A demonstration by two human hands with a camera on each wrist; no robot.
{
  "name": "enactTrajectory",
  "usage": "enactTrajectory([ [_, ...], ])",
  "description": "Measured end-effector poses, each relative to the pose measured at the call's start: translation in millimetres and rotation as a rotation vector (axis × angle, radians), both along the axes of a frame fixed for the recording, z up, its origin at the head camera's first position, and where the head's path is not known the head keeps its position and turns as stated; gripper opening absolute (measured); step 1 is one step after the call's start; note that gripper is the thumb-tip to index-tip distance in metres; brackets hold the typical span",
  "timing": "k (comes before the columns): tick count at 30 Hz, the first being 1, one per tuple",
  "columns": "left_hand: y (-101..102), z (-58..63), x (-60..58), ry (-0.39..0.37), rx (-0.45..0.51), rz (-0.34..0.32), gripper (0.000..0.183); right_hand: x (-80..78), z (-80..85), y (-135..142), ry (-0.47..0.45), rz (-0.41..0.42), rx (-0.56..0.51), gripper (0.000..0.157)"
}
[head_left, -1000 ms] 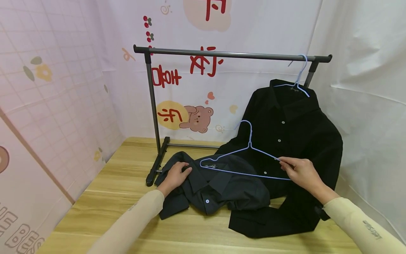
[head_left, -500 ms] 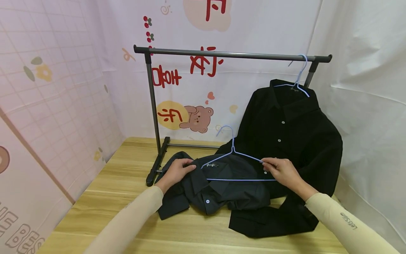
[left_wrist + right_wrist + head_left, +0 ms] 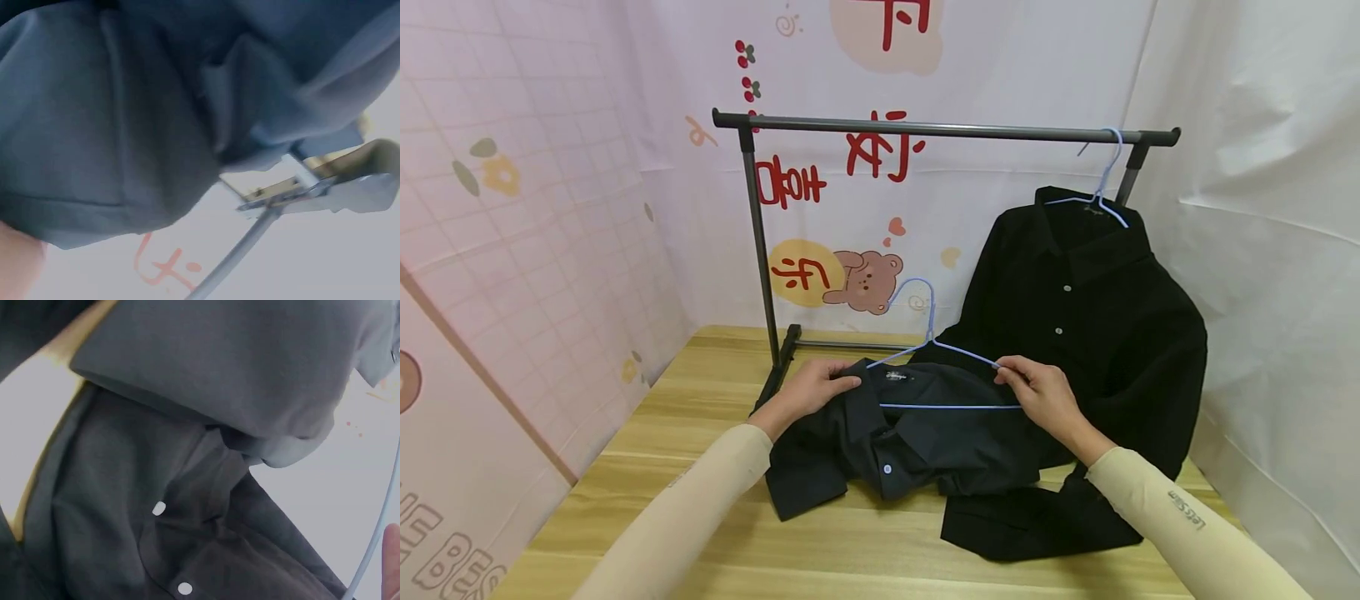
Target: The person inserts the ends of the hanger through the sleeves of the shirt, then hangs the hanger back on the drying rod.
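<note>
Right now, the left hand (image 3: 814, 387) is pinching the collar of the dark shirt (image 3: 970, 442), which is lying on the counter (image 3: 700, 379), while the right hand's (image 3: 1041, 396) fingers are gripping the blue hanger (image 3: 931, 327), its other end reaching into the collar.

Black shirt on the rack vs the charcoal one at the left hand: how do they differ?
Pose: the black shirt hangs from the rail; the charcoal shirt lies bunched, mostly on the table.
Hanger: the black shirt's blue hanger hooks over the rail; at the charcoal shirt, the right hand holds another, hook free.
Handling: the left hand grips the charcoal shirt; neither holds the black shirt.
Shared: dark, collared, pale buttons.
</note>
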State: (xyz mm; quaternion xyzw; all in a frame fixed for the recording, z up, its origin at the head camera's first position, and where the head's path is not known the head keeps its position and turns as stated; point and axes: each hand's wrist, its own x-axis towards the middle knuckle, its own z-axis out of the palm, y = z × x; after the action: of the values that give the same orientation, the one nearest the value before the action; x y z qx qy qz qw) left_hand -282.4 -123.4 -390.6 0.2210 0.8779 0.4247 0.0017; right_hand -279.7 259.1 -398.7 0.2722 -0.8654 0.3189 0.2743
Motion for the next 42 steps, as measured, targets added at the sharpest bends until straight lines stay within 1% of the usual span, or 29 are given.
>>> enactTrajectory([
  [2,2.3,6.1,-0.1,0.002,0.002,-0.009,0.013,-2.7,2.7,-2.3,-0.026,0.024,-0.01,0.01],
  [4,7.4,9.9,-0.2,-0.001,0.022,-0.017,0.013,-4.5,4.8,-7.6,-0.068,0.056,-0.012,0.011],
  [8,22.1,15.8,1.4,-0.035,0.105,-0.006,0.015,-4.4,7.6,-22.4,-0.131,0.103,-0.001,0.012],
  [10,29.0,20.2,3.1,-0.043,0.145,-0.017,0.015,-3.5,8.9,-28.6,-0.133,0.114,-0.003,0.012],
  [12,35.4,27.3,5.8,-0.04,0.171,-0.048,0.015,-1.6,11.3,-34.0,-0.128,0.131,-0.01,0.012],
  [14,40.2,33.1,7.3,-0.026,0.193,-0.073,0.016,0.3,14.2,-38.6,-0.121,0.146,-0.017,0.011],
  [16,43.7,36.9,7.5,-0.011,0.207,-0.089,0.017,2.2,16.7,-42.6,-0.135,0.16,-0.021,0.011],
  [18,45.8,36.1,5.6,0.019,0.209,-0.081,0.018,2.2,16.7,-44.7,-0.174,0.164,-0.021,0.011],
  [20,47.4,31.6,4.5,0.059,0.169,-0.058,0.015,0.3,14.3,-45.8,-0.248,0.164,-0.016,0.012],
  [21,48.6,28.4,4.0,0.072,0.146,-0.049,0.012,-0.5,14.0,-47.2,-0.302,0.167,-0.007,0.017],
  [22,49.8,24.8,3.5,0.088,0.121,-0.048,0.011,-2.0,13.3,-49.4,-0.348,0.171,0.009,0.026],
  [23,51.2,21.7,3.5,0.1,0.102,-0.054,0.011,-3.1,13.9,-53.0,-0.397,0.174,0.028,0.037],
  [25,55.2,18.0,4.8,0.118,0.07,-0.078,0.016,-4.9,16.0,-63.5,-0.477,0.175,0.065,0.064],
  [26,57.5,16.7,5.0,0.124,0.063,-0.098,0.018,-5.9,17.6,-70.0,-0.499,0.179,0.084,0.075],
  [27,59.8,15.3,4.7,0.136,0.053,-0.115,0.02,-6.6,18.9,-77.0,-0.505,0.183,0.11,0.082],
  [28,61.4,14.3,4.9,0.153,0.046,-0.129,0.022,-8.0,18.7,-83.9,-0.504,0.187,0.132,0.081],
  [29,62.9,13.6,5.2,0.164,0.035,-0.134,0.022,-8.9,18.4,-90.1,-0.503,0.19,0.15,0.075],
  [30,64.1,12.1,4.8,0.184,0.01,-0.127,0.023,-10.4,16.9,-94.8,-0.493,0.185,0.168,0.065],
  [32,63.7,7.6,2.7,0.206,-0.043,-0.098,0.024,-12.9,14.8,-102.3,-0.471,0.156,0.206,0.039],
  [33,62.6,4.8,1.2,0.217,-0.078,-0.074,0.025,-13.9,13.7,-103.8,-0.455,0.125,0.223,0.028],
  [34,60.6,1.6,-0.5,0.226,-0.115,-0.046,0.025,-14.8,12.6,-104.0,-0.441,0.084,0.227,0.024],
  [36,54.1,-5.5,-5.2,0.236,-0.186,0.019,0.02,-16.4,11.9,-102.0,-0.408,-0.038,0.215,0.027],
  [38,44.7,-12.2,-9.3,0.228,-0.226,0.077,0.012,-18.4,9.7,-98.5,-0.383,-0.156,0.182,0.03],
  [39,39.4,-15.9,-11.1,0.223,-0.242,0.105,0.01,-19.7,7.4,-96.6,-0.376,-0.202,0.162,0.032],
  [41,29.5,-21.6,-13.0,0.194,-0.255,0.141,0.008,-22.0,-0.1,-94.0,-0.379,-0.26,0.13,0.034],
  [42,25.1,-24.0,-13.2,0.172,-0.263,0.148,0.007,-22.6,-5.0,-93.4,-0.388,-0.265,0.12,0.035],
])
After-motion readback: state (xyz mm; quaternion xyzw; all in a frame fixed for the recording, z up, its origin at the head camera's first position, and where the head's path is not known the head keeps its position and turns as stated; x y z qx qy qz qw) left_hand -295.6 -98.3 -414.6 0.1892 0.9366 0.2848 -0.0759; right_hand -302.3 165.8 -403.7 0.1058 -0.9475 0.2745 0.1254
